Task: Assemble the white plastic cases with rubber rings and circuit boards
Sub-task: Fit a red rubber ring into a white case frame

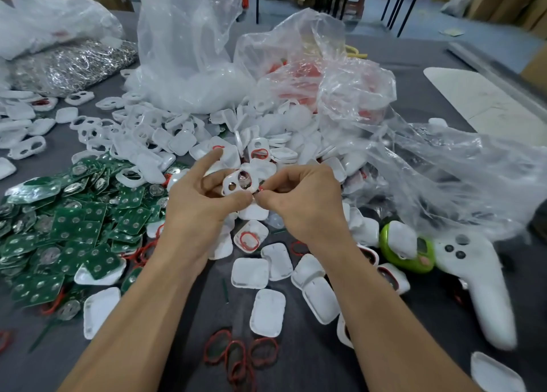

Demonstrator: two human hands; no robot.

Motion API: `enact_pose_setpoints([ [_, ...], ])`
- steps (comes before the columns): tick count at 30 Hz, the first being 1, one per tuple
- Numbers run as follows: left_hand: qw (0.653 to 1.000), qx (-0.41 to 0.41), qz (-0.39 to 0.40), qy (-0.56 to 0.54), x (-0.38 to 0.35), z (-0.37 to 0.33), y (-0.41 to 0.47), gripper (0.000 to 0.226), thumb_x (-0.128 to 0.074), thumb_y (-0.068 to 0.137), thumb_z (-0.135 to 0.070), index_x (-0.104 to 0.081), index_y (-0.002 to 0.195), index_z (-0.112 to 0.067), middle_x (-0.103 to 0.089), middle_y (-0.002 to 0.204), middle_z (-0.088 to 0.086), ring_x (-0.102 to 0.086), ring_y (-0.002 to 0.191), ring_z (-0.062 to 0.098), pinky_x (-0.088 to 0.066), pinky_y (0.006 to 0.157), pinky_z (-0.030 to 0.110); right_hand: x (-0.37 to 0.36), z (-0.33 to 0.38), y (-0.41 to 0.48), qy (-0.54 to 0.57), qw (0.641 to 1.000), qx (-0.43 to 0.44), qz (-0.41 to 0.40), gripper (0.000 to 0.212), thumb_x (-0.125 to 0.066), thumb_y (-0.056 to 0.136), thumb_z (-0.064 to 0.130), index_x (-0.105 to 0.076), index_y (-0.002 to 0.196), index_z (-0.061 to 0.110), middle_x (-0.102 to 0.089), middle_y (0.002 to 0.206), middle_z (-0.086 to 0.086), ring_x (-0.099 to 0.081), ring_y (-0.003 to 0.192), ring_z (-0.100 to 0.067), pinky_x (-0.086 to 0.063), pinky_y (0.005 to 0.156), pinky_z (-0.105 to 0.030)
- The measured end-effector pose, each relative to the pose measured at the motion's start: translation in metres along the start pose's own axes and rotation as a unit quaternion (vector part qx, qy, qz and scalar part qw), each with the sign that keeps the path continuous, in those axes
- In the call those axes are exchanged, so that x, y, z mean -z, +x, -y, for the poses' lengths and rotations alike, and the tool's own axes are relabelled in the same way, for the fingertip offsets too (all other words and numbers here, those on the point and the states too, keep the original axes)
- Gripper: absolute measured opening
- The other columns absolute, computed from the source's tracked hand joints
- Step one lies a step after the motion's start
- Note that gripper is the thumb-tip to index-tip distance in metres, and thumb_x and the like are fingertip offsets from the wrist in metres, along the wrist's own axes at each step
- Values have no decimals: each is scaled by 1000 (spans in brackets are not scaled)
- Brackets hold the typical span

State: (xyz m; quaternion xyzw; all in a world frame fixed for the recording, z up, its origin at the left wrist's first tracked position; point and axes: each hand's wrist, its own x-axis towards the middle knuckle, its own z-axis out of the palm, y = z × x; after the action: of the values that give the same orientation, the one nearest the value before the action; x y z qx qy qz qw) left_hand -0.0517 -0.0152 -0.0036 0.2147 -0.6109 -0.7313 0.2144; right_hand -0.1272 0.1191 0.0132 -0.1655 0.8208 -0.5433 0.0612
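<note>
At frame centre the left hand [204, 203] is gripping a white case [240, 181] while the right hand [299, 205] fingers [268, 197] are pinching a red rubber ring [261, 188] at its rim. Stretched unevenly, the ring is probably risking twisting or springing free.

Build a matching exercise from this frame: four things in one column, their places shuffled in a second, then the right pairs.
1. pile of green circuit boards
2. cluster of loose red rubber rings
3. white plastic game controller
4. white plastic case shell with two holes

A. gripped by left hand, right hand pinching its edge
B. grey table, far right
C. table, left side
D. table, bottom centre

Pairs: 1-C, 2-D, 3-B, 4-A
</note>
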Motion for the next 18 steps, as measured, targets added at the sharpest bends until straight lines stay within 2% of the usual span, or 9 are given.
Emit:
enact_pose_setpoints([
  [4, 1000, -1, 17, 9, -3, 0, -4, 50, -81, 71, 13, -78, 106, -22, -80, 91, 3, -74, 79, 13, -57, 70, 19, 1, 4, -3, -45, 999, -1, -19, 21, -89, 66, 20, -72, 57, 29, -70, 62, 20, -68, 59, -2, -51, 56, -12],
  [7, 999, -6, -21, 36, -1, 3, 0, 47, -81, 72, 12, -79, 102, -25, -80, 90, 2, -75, 80, 15, -59, 69, 22, 3, 5, -5, -71, 996, 18, -53, 22, -87, 70, 14, -72, 58, 26, -68, 58, 14, -65, 60, -5, -46, 54, -9],
  [10, 993, -24, -57, 97, -2, 7, 1, 45, -81, 73, 3, -79, 97, -35, -79, 86, -4, -75, 77, 19, -64, 69, 34, -1, 7, -8, -135, 985, 66, -85, 16, -82, 74, 11, -74, 66, 22, -63, 59, 12, -62, 62, -9, -50, 63, -20],
  [12, 986, -46, -39, 154, -7, 7, -3, 46, -79, 71, -8, -77, 99, -45, -78, 81, -5, -72, 69, 17, -64, 69, 41, -6, 8, -11, -176, 976, 101, -76, 11, -79, 80, 11, -77, 76, 21, -66, 66, 10, -62, 66, -15, -51, 67, -27],
  [14, 985, -61, -13, 158, -11, 7, -7, 45, -75, 69, -18, -76, 103, -47, -75, 79, 10, -65, 62, 25, -63, 63, 45, -9, 10, -15, -213, 967, 122, -62, 15, -76, 84, 11, -79, 93, 22, -75, 84, 1, -68, 77, -23, -55, 73, -35],
  [16, 991, -56, 5, 125, -13, 8, -8, 39, -74, 72, -23, -77, 104, -44, -70, 90, 29, -71, 69, 39, -65, 66, 49, -7, 9, -15, -235, 961, 133, -52, 23, -73, 85, 8, -78, 103, 21, -76, 92, -4, -70, 82, -27, -57, 75, -39],
  [17, 992, -50, 7, 117, -14, 9, -8, 35, -74, 74, -25, -78, 104, -43, -68, 90, 32, -74, 71, 38, -65, 66, 50, -6, 9, -15, -242, 959, 141, -46, 23, -73, 85, 7, -78, 103, 20, -76, 92, -4, -70, 82, -27, -56, 75, -38],
  [18, 992, -44, 1, 122, -14, 11, -9, 31, -75, 76, -26, -78, 102, -42, -67, 81, 27, -75, 65, 31, -64, 62, 49, -6, 9, -15, -250, 956, 150, -36, 21, -72, 85, 7, -77, 101, 20, -76, 90, -4, -69, 81, -27, -55, 74, -37],
])
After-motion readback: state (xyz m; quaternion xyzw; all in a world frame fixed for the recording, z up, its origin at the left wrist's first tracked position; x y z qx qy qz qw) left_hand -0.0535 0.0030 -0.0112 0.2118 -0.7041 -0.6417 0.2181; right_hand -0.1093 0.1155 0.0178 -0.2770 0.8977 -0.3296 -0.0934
